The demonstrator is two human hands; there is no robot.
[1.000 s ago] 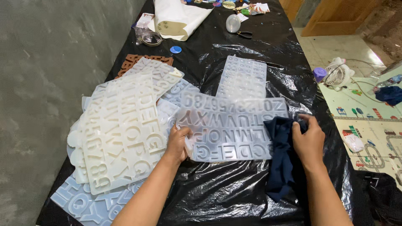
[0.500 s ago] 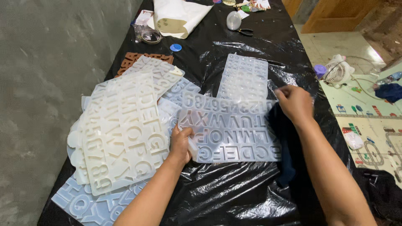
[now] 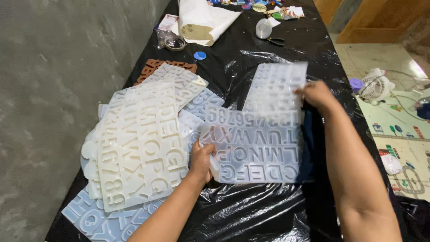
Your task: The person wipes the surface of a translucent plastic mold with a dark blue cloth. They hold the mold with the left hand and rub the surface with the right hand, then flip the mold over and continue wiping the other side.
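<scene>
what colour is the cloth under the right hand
Dark navy blue cloth, seen best in the head view, beside the right hand.

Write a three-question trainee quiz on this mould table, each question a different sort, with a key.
1. True or false: the left hand grips the edge of the clear letter mould.
2. The right hand touches: A the smaller clear mould, B the scissors, C the blue cap.
3. What colour is the sheet covering the table?

Key: 1 true; 2 A; 3 black.
</scene>
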